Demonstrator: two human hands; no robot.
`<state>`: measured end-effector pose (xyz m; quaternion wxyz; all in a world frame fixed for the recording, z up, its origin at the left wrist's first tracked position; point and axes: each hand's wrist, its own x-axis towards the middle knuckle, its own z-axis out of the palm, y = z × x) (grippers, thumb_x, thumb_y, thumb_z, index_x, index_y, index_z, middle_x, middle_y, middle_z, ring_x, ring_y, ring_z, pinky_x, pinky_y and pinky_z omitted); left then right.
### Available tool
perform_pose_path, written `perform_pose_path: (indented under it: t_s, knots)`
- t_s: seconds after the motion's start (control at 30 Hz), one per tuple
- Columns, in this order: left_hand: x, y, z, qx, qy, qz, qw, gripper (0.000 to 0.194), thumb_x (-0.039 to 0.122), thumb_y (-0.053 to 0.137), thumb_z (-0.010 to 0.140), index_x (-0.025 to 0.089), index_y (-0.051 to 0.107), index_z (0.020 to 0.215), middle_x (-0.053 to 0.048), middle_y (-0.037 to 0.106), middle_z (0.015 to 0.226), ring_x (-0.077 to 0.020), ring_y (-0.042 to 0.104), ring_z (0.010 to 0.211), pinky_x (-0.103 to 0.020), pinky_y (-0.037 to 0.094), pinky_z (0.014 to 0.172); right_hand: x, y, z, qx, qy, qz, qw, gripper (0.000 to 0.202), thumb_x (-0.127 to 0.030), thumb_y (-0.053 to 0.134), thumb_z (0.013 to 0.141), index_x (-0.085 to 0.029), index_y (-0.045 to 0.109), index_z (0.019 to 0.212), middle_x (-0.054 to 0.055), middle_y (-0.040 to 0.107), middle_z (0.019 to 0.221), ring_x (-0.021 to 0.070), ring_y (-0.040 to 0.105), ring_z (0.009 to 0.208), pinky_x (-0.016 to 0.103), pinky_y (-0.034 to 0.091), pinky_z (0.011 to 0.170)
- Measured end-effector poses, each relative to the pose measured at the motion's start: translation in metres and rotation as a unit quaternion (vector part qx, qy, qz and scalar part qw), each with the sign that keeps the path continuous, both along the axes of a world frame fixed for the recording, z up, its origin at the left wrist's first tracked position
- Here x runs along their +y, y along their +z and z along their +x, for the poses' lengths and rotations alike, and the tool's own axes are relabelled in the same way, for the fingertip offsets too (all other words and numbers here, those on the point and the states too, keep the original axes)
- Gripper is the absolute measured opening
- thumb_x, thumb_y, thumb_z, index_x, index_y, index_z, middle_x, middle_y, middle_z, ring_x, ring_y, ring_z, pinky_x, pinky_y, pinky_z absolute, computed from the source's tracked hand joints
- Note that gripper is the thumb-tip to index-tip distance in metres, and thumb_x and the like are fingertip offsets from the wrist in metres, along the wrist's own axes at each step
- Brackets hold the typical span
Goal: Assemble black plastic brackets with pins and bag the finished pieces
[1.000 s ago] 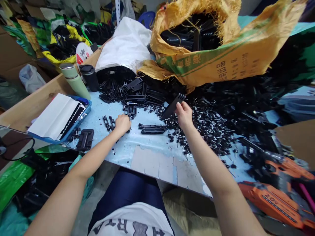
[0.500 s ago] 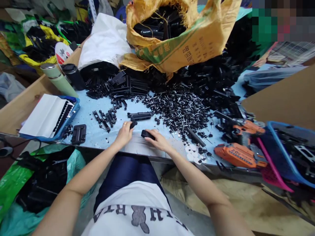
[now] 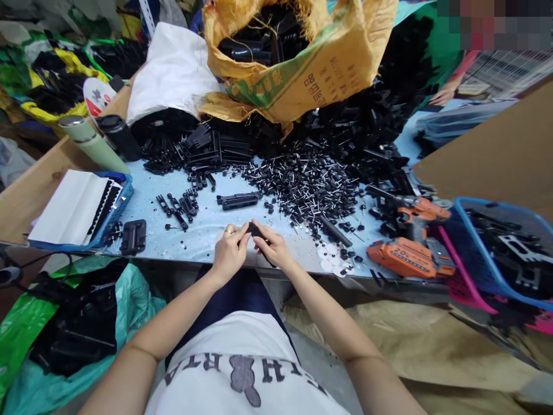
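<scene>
My left hand [image 3: 230, 252] and my right hand [image 3: 275, 248] meet at the front edge of the workbench. Between their fingertips is a small black plastic part [image 3: 254, 229], partly covered by the fingers. Both hands are closed, and I cannot make out where one piece ends and another begins. Just beyond them on the blue bench top lies a long black bracket [image 3: 238, 200]. Several short black links [image 3: 178, 208] lie to its left. A heap of black-headed pins with metal shanks [image 3: 306, 187] spreads to the right.
An orange cordless drill [image 3: 406, 253] lies at the right, beside a blue basket [image 3: 464, 230] of black parts. At the left stand a blue tray [image 3: 123, 199] with papers and a green flask [image 3: 88, 138]. A yellow sack [image 3: 337, 75] sits behind. Another person's hand [image 3: 444, 95] shows far right.
My hands, apart before with a black piece in each, have come together, so the pieces now meet at the fingertips. The view has shifted slightly.
</scene>
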<state>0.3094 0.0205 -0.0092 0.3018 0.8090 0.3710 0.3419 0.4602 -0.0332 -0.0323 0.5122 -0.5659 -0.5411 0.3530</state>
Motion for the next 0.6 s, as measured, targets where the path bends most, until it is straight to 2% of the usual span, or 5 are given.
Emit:
perform_pose_path:
  t_s: [0.17, 0.37, 0.43, 0.5, 0.6]
  knots:
    - [-0.013, 0.001, 0.016, -0.12, 0.051, 0.033, 0.991, 0.034, 0.029, 0.038, 0.094, 0.018, 0.058, 0.118, -0.008, 0.058, 0.092, -0.0157, 0.057, 0.087, -0.031, 0.049, 0.081, -0.01, 0.006, -0.015, 0.0, -0.069, 0.033, 0.997, 0.05, -0.047, 0.049, 0.085, -0.037, 0.044, 0.134, 0.006, 0.056, 0.101, 0.0144, 0.054, 0.063, 0.032, 0.055, 0.053]
    - [0.001, 0.002, 0.014, -0.115, -0.021, 0.033, 0.993, 0.032, 0.031, 0.039, 0.093, 0.019, 0.06, 0.114, -0.006, 0.059, 0.089, -0.0147, 0.057, 0.084, -0.03, 0.05, 0.077, -0.01, -0.001, -0.021, -0.005, -0.078, 0.045, 0.996, 0.054, -0.047, 0.049, 0.086, -0.037, 0.038, 0.138, 0.005, 0.055, 0.101, 0.0135, 0.053, 0.063, 0.031, 0.054, 0.053]
    - [0.003, -0.006, 0.015, -0.096, -0.014, 0.015, 0.995, 0.031, 0.03, 0.039, 0.093, 0.019, 0.06, 0.113, -0.007, 0.059, 0.091, -0.0153, 0.058, 0.087, -0.03, 0.049, 0.08, -0.007, -0.009, -0.02, 0.006, -0.084, 0.032, 0.996, 0.053, -0.048, 0.047, 0.087, -0.036, 0.038, 0.138, 0.004, 0.056, 0.103, 0.0124, 0.054, 0.062, 0.03, 0.053, 0.053]
    - [0.002, -0.018, 0.017, -0.065, 0.028, -0.035, 0.997, 0.032, 0.029, 0.037, 0.093, 0.017, 0.057, 0.114, -0.008, 0.06, 0.094, -0.0162, 0.059, 0.088, -0.031, 0.05, 0.08, -0.002, -0.016, -0.012, -0.026, -0.057, 0.009, 0.998, 0.05, -0.047, 0.044, 0.089, -0.035, 0.041, 0.136, 0.004, 0.058, 0.103, 0.0134, 0.056, 0.065, 0.032, 0.053, 0.06]
    - [-0.004, -0.036, 0.016, 0.019, 0.11, -0.091, 0.99, 0.039, 0.027, 0.037, 0.092, 0.014, 0.044, 0.128, -0.012, 0.061, 0.099, -0.0197, 0.061, 0.091, -0.034, 0.051, 0.079, 0.009, -0.017, 0.02, -0.172, -0.022, -0.023, 0.985, 0.045, -0.045, 0.043, 0.09, -0.028, 0.049, 0.131, 0.005, 0.062, 0.099, 0.0181, 0.059, 0.081, 0.036, 0.049, 0.078]
